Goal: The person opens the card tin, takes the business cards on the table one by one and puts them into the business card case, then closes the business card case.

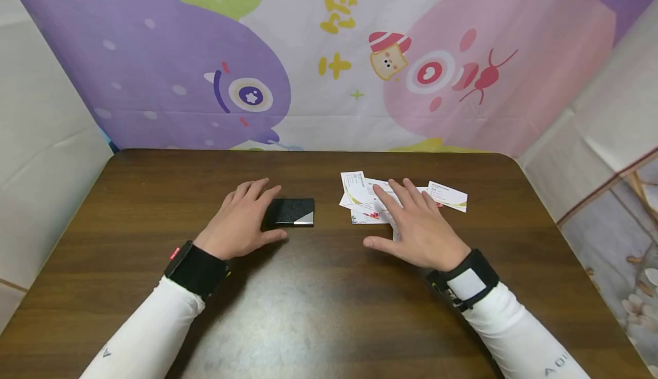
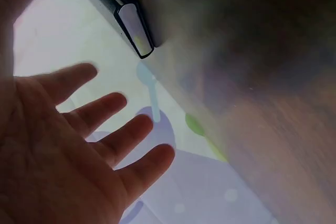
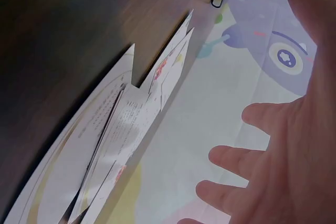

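Observation:
A flat black card case [image 1: 292,212] with a silver corner lies on the table left of centre. My left hand [image 1: 239,219] hovers at its left side, fingers spread and straight, holding nothing; in the left wrist view the case [image 2: 113,11] stands apart from the fingertips. To the right, a loose pile of white printed business cards [image 1: 354,188] lies fanned out and overlapping. Over its near right part is my right hand [image 1: 418,228], fingers stretched and apart, hiding some cards. The right wrist view has the cards [image 3: 113,140] on the tabletop, with a gap to that hand's fingers.
The brown wooden table [image 1: 319,310] has rounded far corners. Behind its far edge hangs a cartoon-printed cloth [image 1: 334,99], with pale cloth walls on the left [image 1: 46,139] and right [image 1: 591,133]. One card [image 1: 448,197] sticks out at the pile's right end.

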Demonstrator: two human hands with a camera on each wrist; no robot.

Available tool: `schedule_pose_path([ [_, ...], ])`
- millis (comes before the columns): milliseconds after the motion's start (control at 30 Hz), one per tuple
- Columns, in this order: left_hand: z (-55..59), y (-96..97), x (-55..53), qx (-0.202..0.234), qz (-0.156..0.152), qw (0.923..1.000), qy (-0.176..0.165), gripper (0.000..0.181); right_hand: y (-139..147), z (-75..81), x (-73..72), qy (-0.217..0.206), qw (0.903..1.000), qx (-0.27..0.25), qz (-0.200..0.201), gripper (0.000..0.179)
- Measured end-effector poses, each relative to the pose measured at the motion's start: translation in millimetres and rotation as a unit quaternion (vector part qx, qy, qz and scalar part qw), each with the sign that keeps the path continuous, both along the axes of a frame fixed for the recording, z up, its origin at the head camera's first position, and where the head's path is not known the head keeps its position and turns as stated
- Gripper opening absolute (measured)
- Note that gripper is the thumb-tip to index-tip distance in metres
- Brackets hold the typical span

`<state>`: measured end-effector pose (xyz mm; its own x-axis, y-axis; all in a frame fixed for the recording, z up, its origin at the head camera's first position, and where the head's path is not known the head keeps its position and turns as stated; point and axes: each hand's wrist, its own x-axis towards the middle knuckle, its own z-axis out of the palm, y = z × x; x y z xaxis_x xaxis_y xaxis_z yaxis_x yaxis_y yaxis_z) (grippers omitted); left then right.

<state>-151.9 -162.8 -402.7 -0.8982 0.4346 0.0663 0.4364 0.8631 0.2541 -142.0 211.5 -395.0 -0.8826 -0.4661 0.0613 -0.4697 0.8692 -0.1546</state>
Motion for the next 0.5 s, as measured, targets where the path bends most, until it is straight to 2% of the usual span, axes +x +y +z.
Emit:
schedule_pose_path([
  [167, -2.3, 1.8, -4.7, -0.005, -0.009, 0.9999, 0.001, 0.081, -3.6, 0.0, -1.9, -0.006, 1.0, -0.004, 0.007, 0.111],
  [500, -1.5, 6.1, -9.0, -0.008, -0.033, 0.9994, 0.0, 0.065, -9.7, -0.8, -5.9, -0.003, 0.9998, -0.004, 0.02, 0.109],
])
